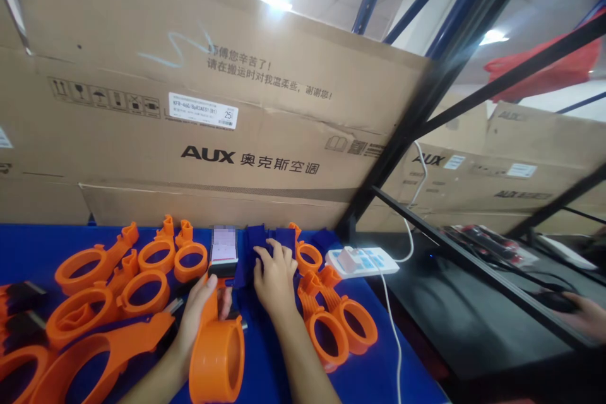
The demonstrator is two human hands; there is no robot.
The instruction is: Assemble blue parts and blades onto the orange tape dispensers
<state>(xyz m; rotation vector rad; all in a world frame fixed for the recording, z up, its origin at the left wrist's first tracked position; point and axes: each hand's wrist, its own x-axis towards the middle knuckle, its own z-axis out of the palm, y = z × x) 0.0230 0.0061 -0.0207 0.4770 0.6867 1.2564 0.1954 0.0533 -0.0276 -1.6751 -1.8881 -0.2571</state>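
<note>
My left hand (pixel 197 303) is closed around the handle of an orange tape dispenser (pixel 215 353), whose round ring hangs toward me. My right hand (pixel 275 274) reaches forward over dark blue pieces (pixel 255 252) at the back of the table; its fingers are apart and bent down, touching or just above them. What lies under the fingertips is partly hidden. Between the hands and the cardboard, a phone (pixel 223 246) with a lit screen stands tilted. More orange dispensers (pixel 329 334) lie to the right of my right arm.
Several orange dispensers (pixel 85 312) crowd the left of the blue table (pixel 265 360). A white power strip (pixel 362 262) with cables sits at the right edge. Large cardboard (pixel 265 202) walls the back beside a black metal frame (pixel 386 170). Another person's hand (pixel 584 315) rests on a mouse far right.
</note>
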